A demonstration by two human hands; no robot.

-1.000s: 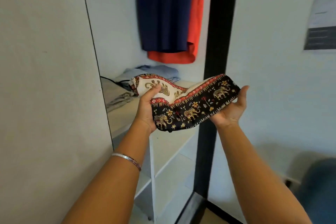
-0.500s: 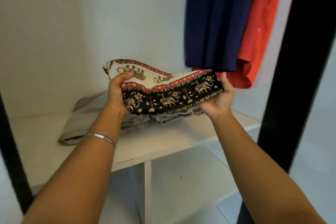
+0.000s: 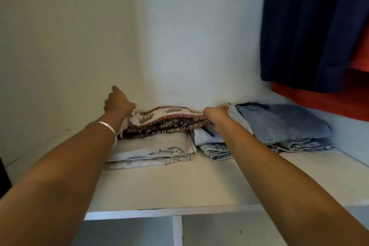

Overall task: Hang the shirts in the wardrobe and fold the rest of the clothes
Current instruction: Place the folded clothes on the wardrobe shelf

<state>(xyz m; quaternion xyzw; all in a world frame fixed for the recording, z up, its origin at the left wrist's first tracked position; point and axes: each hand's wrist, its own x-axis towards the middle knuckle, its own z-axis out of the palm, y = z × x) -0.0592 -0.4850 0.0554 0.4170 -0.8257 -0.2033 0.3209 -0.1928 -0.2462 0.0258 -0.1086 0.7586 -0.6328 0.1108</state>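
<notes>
The folded elephant-print cloth (image 3: 165,122), black, cream and red, lies on top of a folded pale grey garment (image 3: 151,152) on the white wardrobe shelf (image 3: 179,189). My left hand (image 3: 117,101) holds the cloth's left end, its fingertips hidden under the fabric. At the cloth's right end my right hand (image 3: 216,116) grips the edge. A navy shirt (image 3: 311,26) and an orange-red shirt (image 3: 327,96) hang at the upper right.
Folded blue jeans (image 3: 287,124) and a lighter denim piece (image 3: 213,146) lie to the right of the grey garment. The wardrobe's back wall (image 3: 189,36) stands close behind the pile. A vertical divider (image 3: 177,229) sits below the shelf front.
I have leaned into the wardrobe, and both hands have carried the printed cloth forward and down onto the grey garment on the shelf.
</notes>
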